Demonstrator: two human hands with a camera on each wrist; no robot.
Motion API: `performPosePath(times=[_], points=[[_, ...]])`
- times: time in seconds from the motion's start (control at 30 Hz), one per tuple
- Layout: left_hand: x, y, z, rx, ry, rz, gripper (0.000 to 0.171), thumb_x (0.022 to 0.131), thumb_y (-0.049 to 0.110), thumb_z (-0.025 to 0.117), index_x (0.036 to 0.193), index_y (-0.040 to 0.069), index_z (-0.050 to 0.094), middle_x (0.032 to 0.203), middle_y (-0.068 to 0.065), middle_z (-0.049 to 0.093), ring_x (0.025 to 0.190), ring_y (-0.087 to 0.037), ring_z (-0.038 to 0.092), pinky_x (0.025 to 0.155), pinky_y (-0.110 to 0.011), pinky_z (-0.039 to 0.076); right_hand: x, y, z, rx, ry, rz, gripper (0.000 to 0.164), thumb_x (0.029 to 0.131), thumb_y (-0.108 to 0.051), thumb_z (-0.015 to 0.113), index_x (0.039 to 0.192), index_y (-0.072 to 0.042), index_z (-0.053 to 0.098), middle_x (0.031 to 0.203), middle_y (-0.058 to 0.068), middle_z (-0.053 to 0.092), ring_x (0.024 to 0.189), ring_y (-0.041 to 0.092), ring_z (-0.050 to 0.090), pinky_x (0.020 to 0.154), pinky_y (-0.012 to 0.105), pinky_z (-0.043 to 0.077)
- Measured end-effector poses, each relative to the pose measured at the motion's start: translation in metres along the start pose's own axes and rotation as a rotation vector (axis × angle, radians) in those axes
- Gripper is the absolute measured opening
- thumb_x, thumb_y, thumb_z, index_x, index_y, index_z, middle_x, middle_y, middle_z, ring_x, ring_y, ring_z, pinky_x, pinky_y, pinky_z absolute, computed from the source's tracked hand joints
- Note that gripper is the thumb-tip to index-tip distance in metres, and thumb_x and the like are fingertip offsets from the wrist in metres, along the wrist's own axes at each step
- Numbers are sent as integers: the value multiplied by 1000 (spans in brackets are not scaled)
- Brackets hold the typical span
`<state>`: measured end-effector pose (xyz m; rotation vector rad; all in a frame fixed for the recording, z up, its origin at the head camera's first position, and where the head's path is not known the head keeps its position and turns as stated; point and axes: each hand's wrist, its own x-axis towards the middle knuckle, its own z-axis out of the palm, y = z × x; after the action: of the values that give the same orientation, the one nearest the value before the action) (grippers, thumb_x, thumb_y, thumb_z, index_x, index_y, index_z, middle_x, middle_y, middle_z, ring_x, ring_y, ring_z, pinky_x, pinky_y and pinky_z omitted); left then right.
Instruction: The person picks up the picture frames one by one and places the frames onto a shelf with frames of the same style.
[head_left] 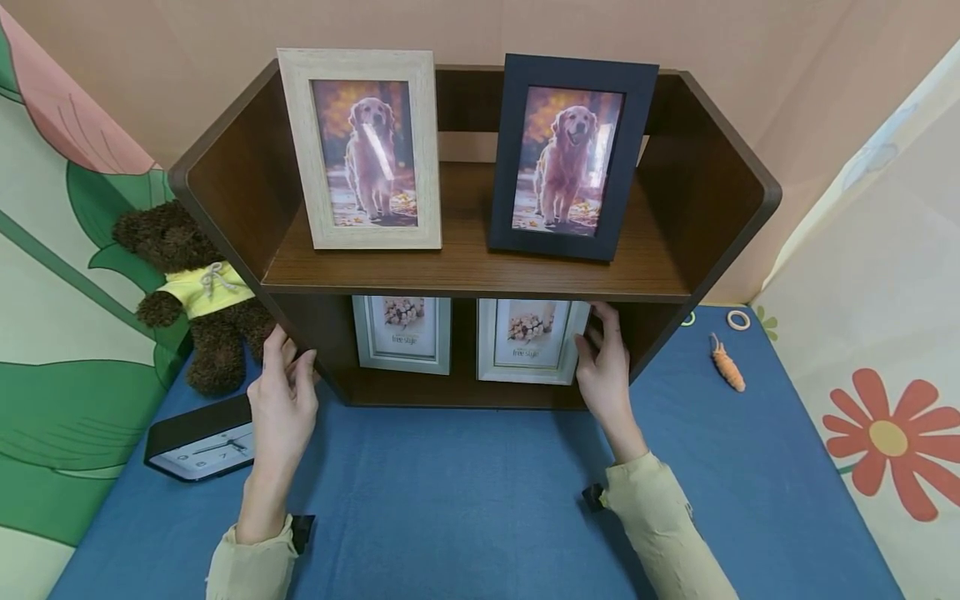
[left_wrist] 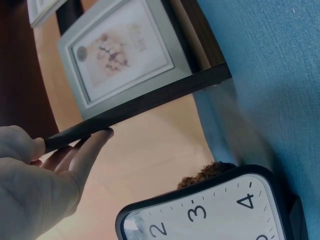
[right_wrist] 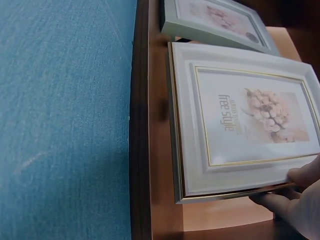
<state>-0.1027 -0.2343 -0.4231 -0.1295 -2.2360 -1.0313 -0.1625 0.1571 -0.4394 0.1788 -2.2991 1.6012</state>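
Note:
A dark brown two-tier shelf (head_left: 480, 277) stands on the blue cloth. My left hand (head_left: 285, 404) pinches the front edge of its left side panel (left_wrist: 160, 96), thumb on one face and fingers on the other. On the lower tier, my right hand (head_left: 606, 379) holds the right edge of a white picture frame (right_wrist: 186, 120) with a thin gold line, thumb in front and fingers behind. A grey-green picture frame (head_left: 365, 337) stands to its left. Above, a cream picture frame (head_left: 375, 65) and a dark blue picture frame (head_left: 555, 242) show a dog.
A black alarm clock (head_left: 206, 442) lies tilted back beside my left hand. Behind it, a brown teddy bear (head_left: 213, 321) in a yellow top leans near the shelf's left side. To the right lie a small orange carrot-shaped toy (head_left: 726, 365) and a pale ring (head_left: 738, 312).

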Motion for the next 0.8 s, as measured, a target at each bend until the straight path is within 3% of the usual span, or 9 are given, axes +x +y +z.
performPosePath(times=[0.4, 0.8], points=[[-1, 0, -2, -19, -9, -18, 50, 109, -6, 54, 158, 1, 45, 140, -31, 64, 95, -51, 75, 79, -1, 41, -1, 5, 3, 33, -12, -1, 55, 109, 12, 49, 161, -2, 35, 166, 25, 31, 150, 49, 38, 117, 61, 38], [0, -2, 2, -19, -6, -9, 50, 110, -5, 54, 158, 2, 45, 140, -31, 64, 93, -49, 75, 79, -1, 42, 0, 12, 1, -14, -53, -41, 56, 111, 8, 47, 163, -6, 34, 170, 19, 29, 152, 47, 37, 118, 62, 36]])
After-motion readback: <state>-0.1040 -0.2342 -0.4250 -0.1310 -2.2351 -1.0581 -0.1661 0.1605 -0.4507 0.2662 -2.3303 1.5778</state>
